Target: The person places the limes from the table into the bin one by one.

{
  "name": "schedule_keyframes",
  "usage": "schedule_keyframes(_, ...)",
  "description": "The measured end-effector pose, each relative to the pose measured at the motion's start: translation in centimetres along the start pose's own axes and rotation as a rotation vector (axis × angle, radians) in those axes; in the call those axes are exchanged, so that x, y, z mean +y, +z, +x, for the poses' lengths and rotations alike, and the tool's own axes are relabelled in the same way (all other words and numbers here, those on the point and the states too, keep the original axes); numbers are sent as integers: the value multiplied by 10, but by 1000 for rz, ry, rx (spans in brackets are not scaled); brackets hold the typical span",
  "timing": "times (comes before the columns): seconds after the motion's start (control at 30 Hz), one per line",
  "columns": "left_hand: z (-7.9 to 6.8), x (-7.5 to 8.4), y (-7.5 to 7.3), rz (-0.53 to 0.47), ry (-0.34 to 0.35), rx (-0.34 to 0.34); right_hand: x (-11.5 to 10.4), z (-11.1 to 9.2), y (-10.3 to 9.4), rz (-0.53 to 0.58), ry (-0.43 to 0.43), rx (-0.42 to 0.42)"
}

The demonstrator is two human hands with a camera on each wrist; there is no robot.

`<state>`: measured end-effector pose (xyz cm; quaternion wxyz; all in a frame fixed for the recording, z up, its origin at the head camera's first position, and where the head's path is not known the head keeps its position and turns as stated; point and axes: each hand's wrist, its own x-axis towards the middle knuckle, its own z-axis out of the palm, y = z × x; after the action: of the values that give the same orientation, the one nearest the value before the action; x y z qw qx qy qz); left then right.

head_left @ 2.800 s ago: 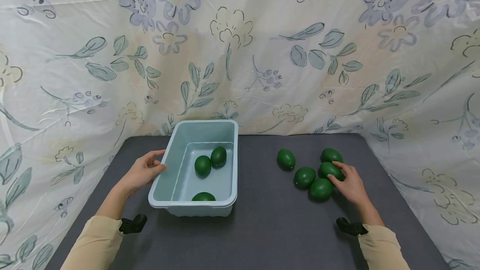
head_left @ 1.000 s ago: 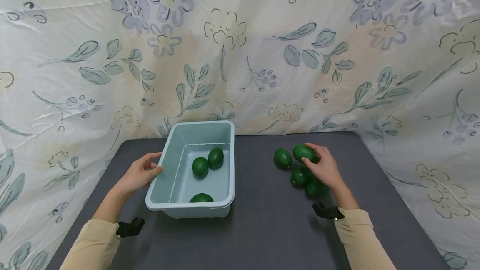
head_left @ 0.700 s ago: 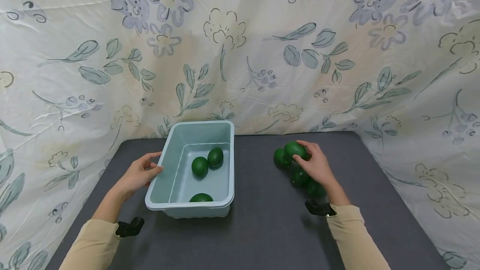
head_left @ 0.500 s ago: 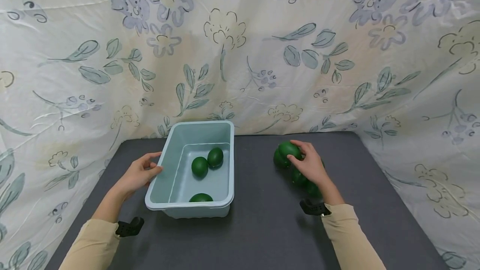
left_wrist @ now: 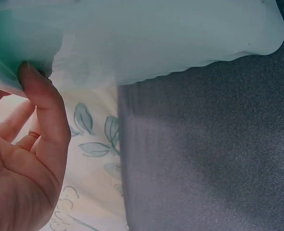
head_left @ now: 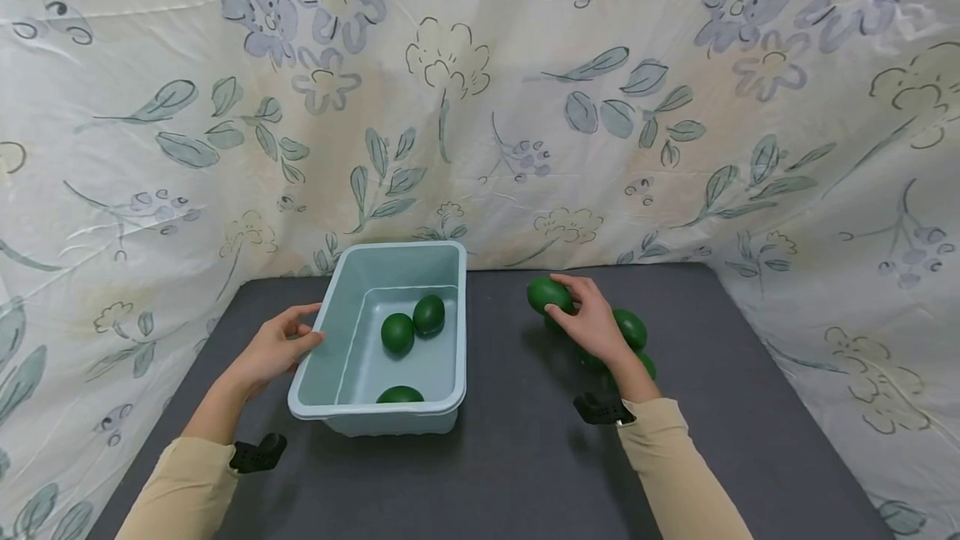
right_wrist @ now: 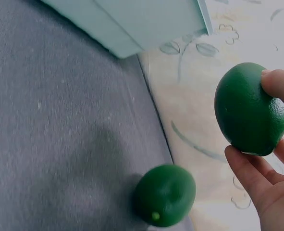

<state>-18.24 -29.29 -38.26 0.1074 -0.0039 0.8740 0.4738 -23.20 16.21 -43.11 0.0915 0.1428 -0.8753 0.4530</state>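
My right hand [head_left: 596,327] pinches a dark green lime [head_left: 546,296] between thumb and fingertips, above the table right of a pale blue plastic bin [head_left: 405,263]. In the right wrist view the held lime [right_wrist: 247,108] hangs in the air, above another lime [right_wrist: 165,195] on the table. My left hand [head_left: 281,344] grips the bin's left rim; the left wrist view shows the thumb [left_wrist: 38,86] over the rim, on the inside. Three limes lie in the bin, one lime [head_left: 400,394] partly hidden by the near wall.
Several limes lie on the dark grey table [head_left: 517,457] under and beside my right forearm, one lime [head_left: 630,329] just right of the wrist and others partly covered. A floral cloth [head_left: 510,107] hangs behind the table and along its sides.
My right hand has picked a lime from the right-hand cluster and carried it left, past the leftmost loose lime. My left hand stays on the bin's rim.
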Motion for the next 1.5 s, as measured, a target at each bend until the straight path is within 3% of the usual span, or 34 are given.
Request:
schedule_keyframes(0.57, 1, 2, -1, 7, -10, -6, -35, 18, 17, 15, -19, -47)
schedule_keyframes(1.5, -1, 0, 0, -1, -1, -6, -86, 43, 39, 84, -155, -96)
